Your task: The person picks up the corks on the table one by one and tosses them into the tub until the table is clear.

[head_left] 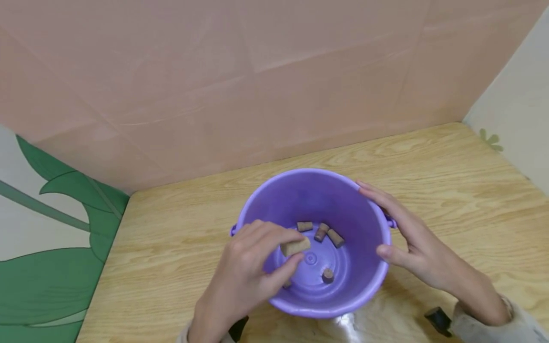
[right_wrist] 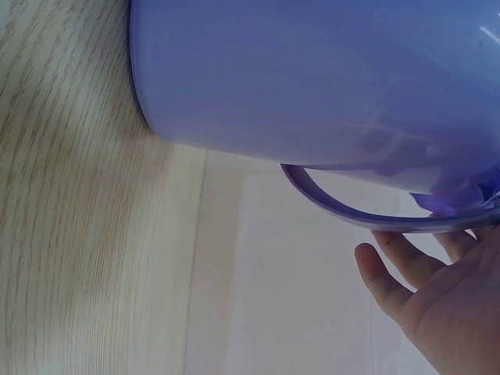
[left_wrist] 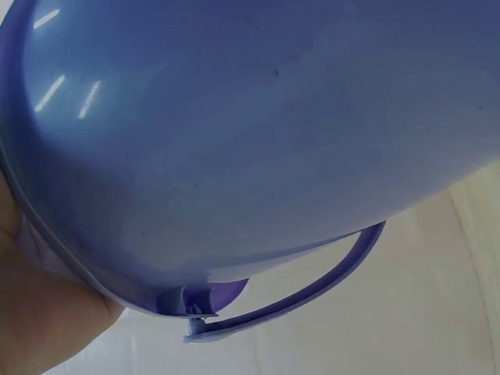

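Note:
A purple bucket [head_left: 315, 312] stands upright on the wooden table, its inside seen from above. Several brown corks [head_left: 335, 238] lie scattered on its floor. Over the left part of the opening, my left hand [head_left: 253, 267] pinches a pale cork [head_left: 296, 246] between thumb and fingers. Only part of that hand shows past the rim in the left wrist view. At the bucket's right side my right hand [head_left: 422, 252] holds the rim, thumb over the edge and fingers along the outside. The bucket's handle [right_wrist: 344, 211] hangs by those fingers in the right wrist view.
The wooden table [head_left: 171, 247] extends to both sides of the bucket. A pinkish covered wall [head_left: 257, 95] rises behind it. Green leaf patterns [head_left: 43, 281] mark the left panel, and a pale wall [head_left: 519, 95] stands on the right.

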### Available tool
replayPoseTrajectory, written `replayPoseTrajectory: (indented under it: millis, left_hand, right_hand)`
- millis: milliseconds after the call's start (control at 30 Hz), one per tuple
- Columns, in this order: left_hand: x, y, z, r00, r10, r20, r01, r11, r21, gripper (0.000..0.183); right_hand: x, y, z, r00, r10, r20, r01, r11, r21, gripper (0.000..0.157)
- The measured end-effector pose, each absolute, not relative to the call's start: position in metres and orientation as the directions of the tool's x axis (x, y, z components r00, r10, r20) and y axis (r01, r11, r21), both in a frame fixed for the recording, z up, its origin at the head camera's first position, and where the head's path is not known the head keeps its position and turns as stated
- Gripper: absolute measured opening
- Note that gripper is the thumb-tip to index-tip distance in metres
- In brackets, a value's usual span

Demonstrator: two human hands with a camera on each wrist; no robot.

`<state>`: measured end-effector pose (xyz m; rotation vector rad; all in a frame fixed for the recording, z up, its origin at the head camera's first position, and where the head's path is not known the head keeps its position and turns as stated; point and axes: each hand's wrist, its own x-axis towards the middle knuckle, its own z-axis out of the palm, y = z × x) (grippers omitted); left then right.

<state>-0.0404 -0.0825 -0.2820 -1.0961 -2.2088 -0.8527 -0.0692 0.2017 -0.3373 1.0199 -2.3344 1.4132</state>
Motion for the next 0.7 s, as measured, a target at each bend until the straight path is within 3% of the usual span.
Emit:
replayPoseTrajectory:
  millis: [700]
  left_hand:
    - [-0.0399, -0.0819, -0.2881, -0.610, 0.468, 0.640, 0.767, 0.551, 0.328, 0.023]
  right_hand:
    - [-0.0681, 0.2034, -0.3382, -0.739, -0.441, 0.510, -0.659, 0.312, -0.684, 0.075]
